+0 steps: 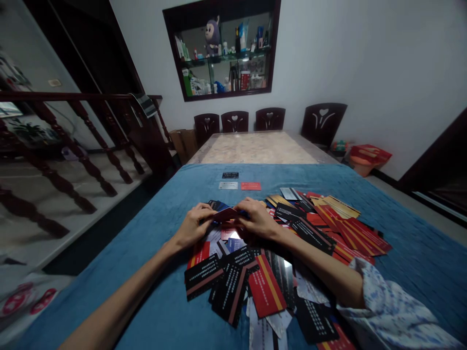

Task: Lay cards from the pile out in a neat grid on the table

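Note:
Both hands meet over a heap of plastic cards on the blue cloth. My left hand (195, 224) pinches the left end of a dark card (224, 214). The fingers of my right hand (257, 218) close on that card's right end, and it is tilted above the heap. Beneath and in front lie black cards (233, 289) with a brown stripe, a red card (267, 286) with a yellow stripe, and silver cards. More red cards (359, 233), black cards and gold cards (339, 206) spread to the right. My right forearm hides part of the heap.
Beyond my hands, a small black card (230, 175), a silver card (228, 185) and a red card (251, 186) lie flat, apart from the heap. The blue cloth (146, 272) covers the near table. Chairs (270, 119) stand at the far end; a wooden railing (73, 141) runs left.

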{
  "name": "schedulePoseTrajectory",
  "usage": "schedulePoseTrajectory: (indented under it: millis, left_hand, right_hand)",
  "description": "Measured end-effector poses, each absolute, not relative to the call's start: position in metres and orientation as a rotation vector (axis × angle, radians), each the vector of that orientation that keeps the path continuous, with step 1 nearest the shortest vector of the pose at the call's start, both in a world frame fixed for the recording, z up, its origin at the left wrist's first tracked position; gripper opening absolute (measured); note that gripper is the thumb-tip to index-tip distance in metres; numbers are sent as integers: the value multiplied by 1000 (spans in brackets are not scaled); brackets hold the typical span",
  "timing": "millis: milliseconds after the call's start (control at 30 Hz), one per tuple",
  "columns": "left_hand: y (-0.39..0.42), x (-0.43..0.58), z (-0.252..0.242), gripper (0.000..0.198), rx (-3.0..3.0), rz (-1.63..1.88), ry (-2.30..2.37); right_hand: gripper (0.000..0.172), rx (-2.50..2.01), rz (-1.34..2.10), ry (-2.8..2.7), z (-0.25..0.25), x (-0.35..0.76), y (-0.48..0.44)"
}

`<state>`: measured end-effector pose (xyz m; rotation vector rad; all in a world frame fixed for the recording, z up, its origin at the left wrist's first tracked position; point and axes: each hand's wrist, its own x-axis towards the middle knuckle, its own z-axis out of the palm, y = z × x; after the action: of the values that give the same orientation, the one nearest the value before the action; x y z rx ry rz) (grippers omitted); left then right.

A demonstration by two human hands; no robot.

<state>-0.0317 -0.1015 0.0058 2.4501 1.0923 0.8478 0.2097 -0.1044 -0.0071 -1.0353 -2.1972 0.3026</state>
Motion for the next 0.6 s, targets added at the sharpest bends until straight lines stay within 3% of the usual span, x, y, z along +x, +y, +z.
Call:
schedulePoseTrajectory:
  millis: [600]
  left_hand:
    - [-100, -22, -9, 22, 2205, 1080, 1056]
  right_hand:
    - [9, -1003, 419, -1965, -9, 209, -100]
